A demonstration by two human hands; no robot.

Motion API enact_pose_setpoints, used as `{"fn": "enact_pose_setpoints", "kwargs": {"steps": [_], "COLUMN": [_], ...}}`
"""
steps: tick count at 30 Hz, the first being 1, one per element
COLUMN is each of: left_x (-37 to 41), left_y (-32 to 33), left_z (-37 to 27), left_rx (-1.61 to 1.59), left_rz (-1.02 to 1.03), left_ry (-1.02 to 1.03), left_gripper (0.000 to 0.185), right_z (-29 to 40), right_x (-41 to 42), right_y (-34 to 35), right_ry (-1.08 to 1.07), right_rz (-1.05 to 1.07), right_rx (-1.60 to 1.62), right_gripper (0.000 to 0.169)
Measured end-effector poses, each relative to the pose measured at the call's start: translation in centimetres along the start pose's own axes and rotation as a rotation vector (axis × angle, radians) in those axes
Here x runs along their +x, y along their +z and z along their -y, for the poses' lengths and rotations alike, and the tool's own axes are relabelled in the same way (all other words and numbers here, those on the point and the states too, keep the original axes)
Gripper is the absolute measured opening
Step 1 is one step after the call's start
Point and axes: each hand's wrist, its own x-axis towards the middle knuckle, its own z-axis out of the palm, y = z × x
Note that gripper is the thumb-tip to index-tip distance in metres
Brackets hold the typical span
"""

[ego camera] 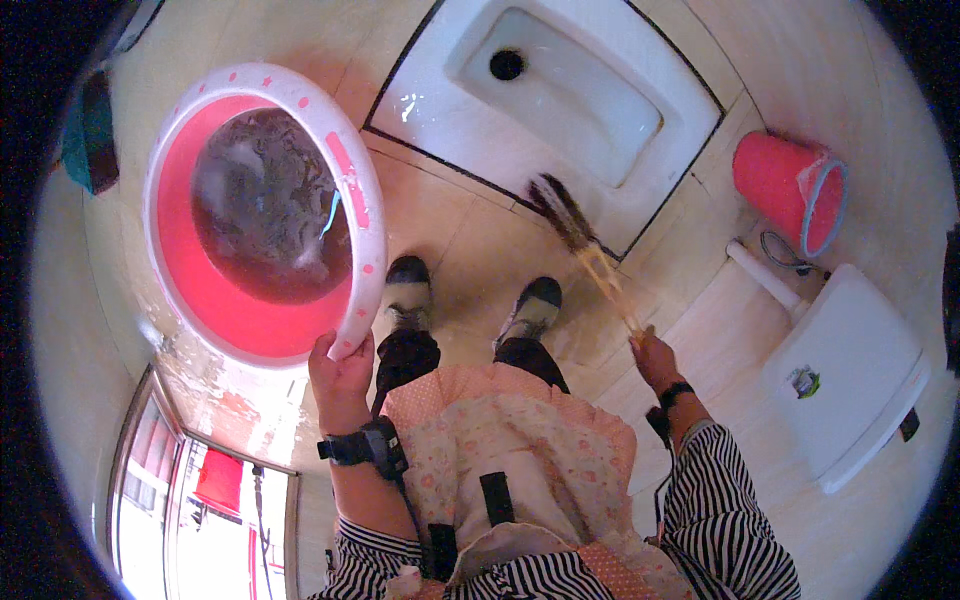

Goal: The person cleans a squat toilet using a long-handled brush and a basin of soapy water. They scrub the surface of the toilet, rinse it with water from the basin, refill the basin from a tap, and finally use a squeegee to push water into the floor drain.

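Note:
My left hand grips the rim of a large pink plastic basin with a pale, star-dotted edge. Dark, cloudy water lies in the basin, and a thin light-blue strip shows against it near the inner wall. At the right, my right hand is closed on the end of a long, yellowish handle. Its dark, forked, brush-like head is blurred and appears over the edge of a white squat toilet. Whether the head touches the toilet cannot be told.
A pink bin stands at the right near a white cistern with a white pipe and a grey cable. My shoes are on the tiled floor between basin and toilet. A window or door frame is at lower left.

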Motion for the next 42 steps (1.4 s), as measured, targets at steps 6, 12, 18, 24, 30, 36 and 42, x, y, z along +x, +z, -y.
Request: {"fn": "enact_pose_setpoints", "kwargs": {"steps": [6, 12, 18, 24, 30, 36, 42], "left_x": [0.8, 0.9, 0.9, 1.2, 1.5, 0.2, 0.4], "left_y": [1.1, -0.1, 1.1, 0.7, 0.5, 1.4, 1.5], "left_z": [-0.3, 0.2, -0.2, -0.5, 0.4, 0.1, 0.0], "left_rx": [-0.822, -0.871, -0.921, -1.016, -0.969, -0.845, -0.900], "left_rz": [-0.122, -0.008, -0.134, -0.140, -0.004, 0.034, 0.013], "left_ry": [-0.313, -0.301, -0.345, -0.434, -0.335, -0.236, -0.291], "left_gripper": [0.021, 0.019, 0.019, 0.020, 0.021, 0.021, 0.019], "right_z": [16.6, 7.4, -9.3, -8.0, -3.5, -2.9, -2.6], "right_x": [9.4, 4.8, -3.4, 4.4, 5.7, -2.2, 11.9], "right_y": [-1.0, 0.0, 2.8, 0.7, 0.8, 3.4, -12.3], "right_ry": [-0.414, -0.350, 0.141, 0.129, 0.305, 0.286, 0.116], "right_rz": [-0.090, 0.003, -0.062, -0.475, -0.376, -0.097, -0.352], "right_rx": [0.177, 0.204, 0.004, -0.011, 0.160, 0.129, -0.116], "right_gripper": [0.027, 0.032, 0.048, 0.045, 0.047, 0.050, 0.041]}}
